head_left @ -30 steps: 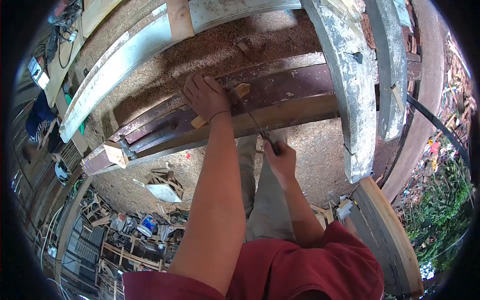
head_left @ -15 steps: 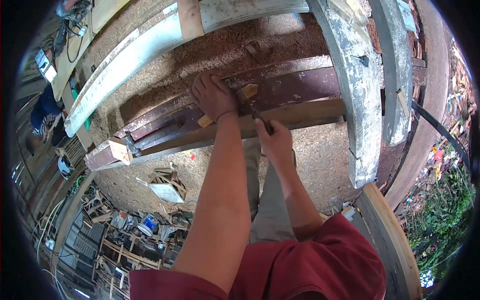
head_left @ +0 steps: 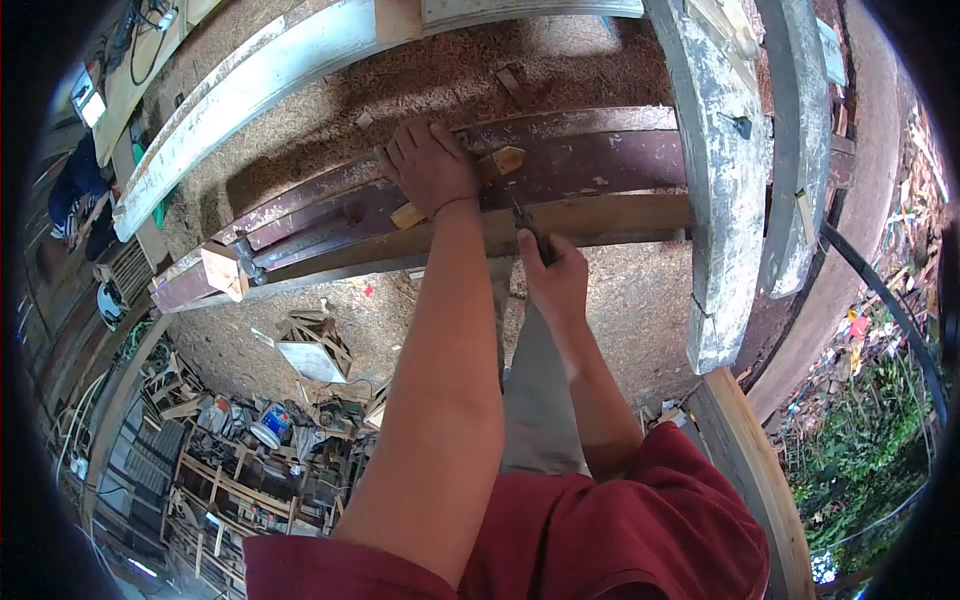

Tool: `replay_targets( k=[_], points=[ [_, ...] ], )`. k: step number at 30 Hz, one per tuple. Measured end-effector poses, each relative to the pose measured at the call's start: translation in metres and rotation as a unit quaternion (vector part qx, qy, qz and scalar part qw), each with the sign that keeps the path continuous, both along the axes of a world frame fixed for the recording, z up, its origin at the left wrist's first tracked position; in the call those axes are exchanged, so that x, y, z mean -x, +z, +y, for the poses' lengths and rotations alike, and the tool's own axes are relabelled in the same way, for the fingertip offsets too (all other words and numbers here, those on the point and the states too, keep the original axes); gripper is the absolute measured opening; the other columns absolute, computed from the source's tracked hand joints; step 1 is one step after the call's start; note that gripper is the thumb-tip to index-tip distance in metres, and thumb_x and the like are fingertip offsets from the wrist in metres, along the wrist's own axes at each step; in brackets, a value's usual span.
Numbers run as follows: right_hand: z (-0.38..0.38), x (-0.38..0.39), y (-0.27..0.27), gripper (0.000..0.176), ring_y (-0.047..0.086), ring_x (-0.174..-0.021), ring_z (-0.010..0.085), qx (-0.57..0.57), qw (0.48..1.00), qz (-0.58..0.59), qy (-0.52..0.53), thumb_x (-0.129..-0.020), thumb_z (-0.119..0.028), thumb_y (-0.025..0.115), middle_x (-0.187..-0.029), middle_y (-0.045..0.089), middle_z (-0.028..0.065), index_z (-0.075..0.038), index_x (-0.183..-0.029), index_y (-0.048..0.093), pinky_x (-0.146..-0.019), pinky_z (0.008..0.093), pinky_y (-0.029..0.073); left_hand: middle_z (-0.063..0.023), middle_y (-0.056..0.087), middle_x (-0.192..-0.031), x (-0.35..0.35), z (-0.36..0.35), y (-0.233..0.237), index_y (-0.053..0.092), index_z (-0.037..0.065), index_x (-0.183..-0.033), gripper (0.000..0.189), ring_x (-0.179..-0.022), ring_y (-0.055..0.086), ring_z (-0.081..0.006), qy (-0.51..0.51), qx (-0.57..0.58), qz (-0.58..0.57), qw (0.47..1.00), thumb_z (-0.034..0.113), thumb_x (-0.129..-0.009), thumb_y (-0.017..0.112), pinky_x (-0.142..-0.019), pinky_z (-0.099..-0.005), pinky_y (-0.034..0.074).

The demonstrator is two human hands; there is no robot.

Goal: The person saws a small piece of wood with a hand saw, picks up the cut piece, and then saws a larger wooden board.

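A short wooden stick (head_left: 507, 159) with a pointed right end lies slantwise across the maroon painted beam (head_left: 590, 165). My left hand (head_left: 430, 172) is over its middle, holding it against the beam; the palm hides that part, and both stick ends show. In my right hand (head_left: 557, 280) is a dark-handled tool (head_left: 523, 217) with a narrow blade, its tip up and towards the beam. A small gap separates this tip from the stick. A hammer (head_left: 248, 258) rests at the beam's left end, beside a pale wood block (head_left: 223, 271).
Curved whitewashed timbers rise on the right (head_left: 722, 200) and arc across the top (head_left: 250, 88). Wood shavings cover the floor. A white-sided object (head_left: 312, 361) stands lower left, near piled scraps and a bucket (head_left: 270, 426). Another person (head_left: 80, 205) is at far left.
My right hand has drawn the tool slightly back, away from the stick. My left hand stays on the stick. The whole view has shifted a little.
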State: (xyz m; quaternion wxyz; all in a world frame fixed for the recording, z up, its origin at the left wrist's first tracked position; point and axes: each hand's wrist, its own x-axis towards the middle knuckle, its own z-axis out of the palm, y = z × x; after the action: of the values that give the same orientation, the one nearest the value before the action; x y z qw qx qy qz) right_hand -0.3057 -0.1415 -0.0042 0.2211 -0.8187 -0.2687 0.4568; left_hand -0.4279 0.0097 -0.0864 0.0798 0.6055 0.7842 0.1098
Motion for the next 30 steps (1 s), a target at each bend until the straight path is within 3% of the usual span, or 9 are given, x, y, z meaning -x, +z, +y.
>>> replay_targets(
  k=[1,4,7,8,11,16,30],
  points=[
    [-0.012,0.002,-0.005,0.046,0.062,-0.058,0.026,-0.027,1.0,-0.01,-0.006,-0.096,-0.038,0.077,-0.063,0.062,0.0168,0.004,-0.079,0.067,-0.058,0.0399,0.046,-0.0152,0.065,-0.126,-0.001,0.0,0.002,0.065,0.008,-0.118,0.03,-0.127,0.057,-0.0355,-0.002,-0.002,0.004,1.0,0.028,-0.107,0.045,-0.125,-0.057,0.03],
    [-0.072,-0.014,-0.003,0.043,0.061,-0.06,0.0199,0.063,0.998,0.011,0.027,-0.097,-0.036,0.077,-0.065,0.062,0.0165,0.004,-0.082,0.068,-0.06,0.0382,0.048,-0.0152,0.065,-0.125,-0.003,0.006,-0.003,0.065,0.008,-0.116,0.03,-0.125,0.058,-0.0358,-0.007,-0.028,0.014,0.999,0.027,-0.106,0.045,-0.125,-0.0579,0.03],
    [-0.12,-0.022,-0.002,0.039,0.057,-0.064,0.0133,-0.017,0.997,0.051,-0.052,-0.098,-0.033,0.077,-0.066,0.062,0.012,0.003,-0.086,0.068,-0.061,0.0354,0.048,-0.0154,0.065,-0.124,-0.003,0.003,-0.003,0.065,0.007,-0.116,0.03,-0.123,0.058,-0.0361,-0.009,-0.025,0.017,0.999,0.027,-0.105,0.045,-0.124,-0.059,0.03],
    [-0.127,-0.023,0.0,0.037,0.052,-0.069,0.0092,0.016,0.991,0.095,-0.089,-0.101,-0.032,0.075,-0.068,0.061,0.006,0.002,-0.089,0.067,-0.061,0.0326,0.045,-0.0155,0.065,-0.124,-0.003,0.004,-0.002,0.065,0.007,-0.116,0.03,-0.122,0.058,-0.0363,-0.007,-0.023,0.017,1.0,0.027,-0.105,0.045,-0.124,-0.0593,0.03],
    [-0.084,-0.019,0.008,0.036,0.051,-0.068,0.0078,0.0,0.998,0.051,-0.043,-0.101,-0.032,0.075,-0.068,0.06,0.0017,0.001,-0.09,0.068,-0.06,0.0309,0.044,-0.0153,0.065,-0.123,-0.003,0.003,-0.001,0.065,0.007,-0.116,0.03,-0.123,0.058,-0.0368,-0.002,-0.023,0.021,1.0,0.027,-0.104,0.045,-0.124,-0.0595,0.029],
    [0.003,-0.006,0.007,0.038,0.049,-0.064,0.0057,-0.005,0.991,0.102,-0.081,-0.102,-0.032,0.074,-0.066,0.061,0.0015,0.002,-0.086,0.068,-0.057,0.03,0.042,-0.0156,0.068,-0.118,-0.003,0.005,-0.002,0.067,0.007,-0.113,0.03,-0.121,0.059,-0.0371,0.001,-0.004,0.01,1.0,0.027,-0.104,0.047,-0.125,-0.0594,0.028],
    [0.001,-0.003,-0.023,0.041,0.049,-0.063,0.0053,-0.014,0.996,0.081,-0.042,-0.1,-0.032,0.077,-0.062,0.059,0.0004,0.002,-0.08,0.066,-0.055,0.0289,0.039,-0.0148,0.071,-0.109,0.0,0.004,-0.001,0.07,0.008,-0.112,0.03,-0.119,0.058,-0.0353,-0.018,0.009,0.022,1.0,0.028,-0.104,0.05,-0.126,-0.059,0.027]
  ],
)
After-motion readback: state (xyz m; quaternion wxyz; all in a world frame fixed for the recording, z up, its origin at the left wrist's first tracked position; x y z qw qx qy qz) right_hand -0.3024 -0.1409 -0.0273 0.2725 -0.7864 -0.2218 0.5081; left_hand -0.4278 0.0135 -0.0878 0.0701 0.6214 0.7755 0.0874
